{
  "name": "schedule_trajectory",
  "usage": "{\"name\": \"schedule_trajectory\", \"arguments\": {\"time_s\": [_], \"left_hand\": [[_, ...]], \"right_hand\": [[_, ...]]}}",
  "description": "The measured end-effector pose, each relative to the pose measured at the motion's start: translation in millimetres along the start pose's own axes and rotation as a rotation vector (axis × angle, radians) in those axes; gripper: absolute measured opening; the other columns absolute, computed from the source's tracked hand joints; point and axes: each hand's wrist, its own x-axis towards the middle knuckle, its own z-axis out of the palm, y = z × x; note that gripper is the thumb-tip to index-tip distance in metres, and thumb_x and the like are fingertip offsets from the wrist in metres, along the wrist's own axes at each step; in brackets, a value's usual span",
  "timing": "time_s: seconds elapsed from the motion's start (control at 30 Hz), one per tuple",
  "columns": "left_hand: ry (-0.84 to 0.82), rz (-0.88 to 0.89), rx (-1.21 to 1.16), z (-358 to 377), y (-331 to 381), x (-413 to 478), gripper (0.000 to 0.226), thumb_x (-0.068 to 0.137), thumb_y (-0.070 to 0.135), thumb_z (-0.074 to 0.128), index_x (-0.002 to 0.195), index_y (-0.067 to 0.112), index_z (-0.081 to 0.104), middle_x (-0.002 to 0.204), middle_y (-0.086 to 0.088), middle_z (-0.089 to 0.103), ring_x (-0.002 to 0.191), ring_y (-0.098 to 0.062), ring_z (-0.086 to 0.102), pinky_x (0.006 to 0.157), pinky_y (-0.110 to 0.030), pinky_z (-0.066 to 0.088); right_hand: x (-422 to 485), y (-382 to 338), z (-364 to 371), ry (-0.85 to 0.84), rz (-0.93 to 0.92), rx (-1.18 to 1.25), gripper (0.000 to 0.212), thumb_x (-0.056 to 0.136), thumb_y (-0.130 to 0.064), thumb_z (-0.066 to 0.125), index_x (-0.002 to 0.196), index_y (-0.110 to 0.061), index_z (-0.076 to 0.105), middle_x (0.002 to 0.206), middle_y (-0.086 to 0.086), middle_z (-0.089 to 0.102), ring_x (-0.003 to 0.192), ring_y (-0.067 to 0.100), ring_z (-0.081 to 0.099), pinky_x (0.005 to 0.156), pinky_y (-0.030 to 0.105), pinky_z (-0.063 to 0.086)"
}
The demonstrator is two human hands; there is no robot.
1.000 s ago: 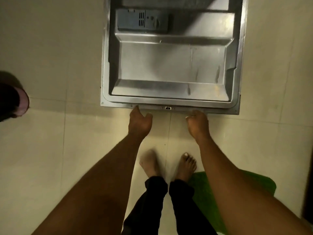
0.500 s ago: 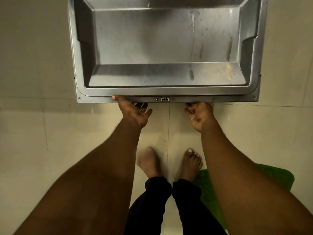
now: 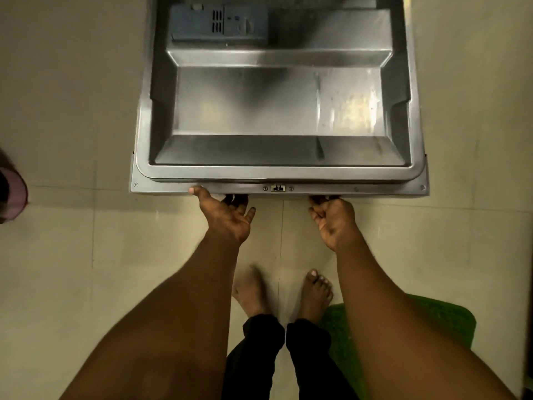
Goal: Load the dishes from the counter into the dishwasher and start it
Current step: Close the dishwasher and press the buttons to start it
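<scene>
Tiled floor (image 3: pixel 72 255), left hand (image 3: pixel 227 217), right hand (image 3: pixel 333 219) gripping dishwasher door (image 3: pixel 277 111) edge

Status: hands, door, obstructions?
Left hand grips door front edge, thumb on top. Right hand curled under same edge. Door open, inner face up. Feet, green mat clear of it.

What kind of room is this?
Probably a kitchen: a dishwasher door hangs open with its detergent dispenser showing, above a tiled floor with a green mat.
</scene>
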Motion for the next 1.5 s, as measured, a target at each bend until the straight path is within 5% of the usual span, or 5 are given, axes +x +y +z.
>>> {"name": "schedule_trajectory", "arguments": {"time_s": [0.2,0.33,0.53,0.8,1.5], "left_hand": [[0.078,0.305,0.119,29,11,-95,0.066,0.097,0.068,0.035,0.124,0.014,0.061,0.126,-0.011,0.066,0.099,-0.019,0.065,0.092,-0.032,0.045],[0.138,0.533,0.120,58,18,-157,0.037,0.103,0.045,0.045,0.097,0.016,0.067,0.109,-0.011,0.070,0.113,-0.028,0.065,0.107,-0.038,0.046],[0.046,1.111,0.822,100,28,-215,0.061,0.103,0.014,0.044,0.157,0.008,0.017,0.165,-0.008,0.011,0.149,-0.016,0.018,0.098,0.003,0.012],[0.285,1.622,1.555,150,102,-236,0.081,0.090,0.006,0.044,0.155,-0.001,-0.003,0.163,-0.018,-0.015,0.152,-0.030,-0.008,0.125,-0.037,0.005],[0.257,2.160,1.364,343,258,-244,0.095,0.080,0.019,0.054,0.157,0.002,0.001,0.165,-0.016,-0.001,0.153,-0.030,-0.003,0.125,-0.043,0.001]], "right_hand": [[-79,-39,11,0.095,-0.162,0.010,0.027,0.089,0.006,0.040,0.072,-0.006,0.057,0.080,0.014,0.060,0.070,0.026,0.059,0.103,0.052,0.043],[-129,-65,25,0.208,-0.400,-0.029,0.022,0.087,-0.002,0.047,0.099,-0.005,0.065,0.103,0.016,0.069,0.088,0.026,0.066,0.085,0.042,0.055],[-207,-111,47,0.208,-1.035,-0.318,0.056,0.094,0.003,0.042,0.149,-0.003,0.033,0.145,0.018,0.046,0.134,0.028,0.046,0.110,0.031,0.038],[-215,-181,79,0.563,-1.607,-0.750,0.058,0.088,-0.003,0.036,0.147,0.001,0.030,0.133,0.030,0.043,0.126,0.045,0.043,0.097,0.052,0.047],[-197,-412,207,0.765,-2.113,-0.419,0.062,0.088,0.003,0.040,0.147,-0.016,0.038,0.130,0.005,0.027,0.117,0.030,0.046,0.092,0.030,0.049]]}}
